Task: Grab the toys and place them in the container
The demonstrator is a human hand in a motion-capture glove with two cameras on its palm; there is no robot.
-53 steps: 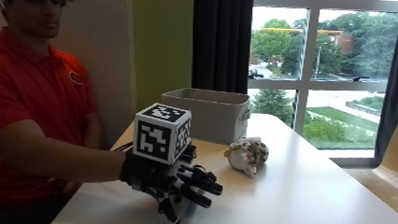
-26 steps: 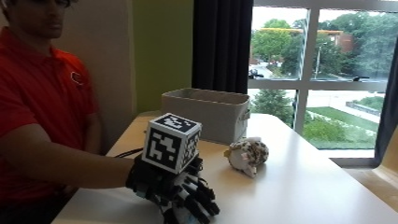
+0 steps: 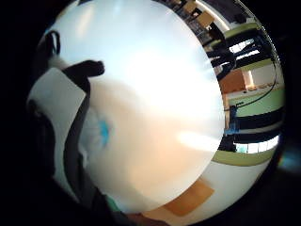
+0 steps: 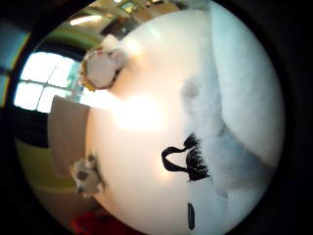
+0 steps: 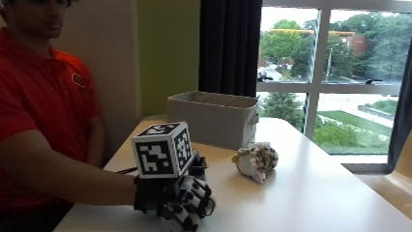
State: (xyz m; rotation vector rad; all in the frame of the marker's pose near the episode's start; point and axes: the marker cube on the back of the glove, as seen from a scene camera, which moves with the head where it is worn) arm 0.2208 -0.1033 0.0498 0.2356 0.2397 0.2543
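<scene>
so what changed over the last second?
The gloved right hand dropped lower onto the table at its near edge, the back of the hand tipping upward. The thumb side palm view shows a white plush toy close under the palm; whether it is gripped cannot be told. The spotted toy and the container stayed put.

Spotted plush toy (image 5: pixel 256 160) lying on white table, grey open container (image 5: pixel 212 118) just behind it
</scene>
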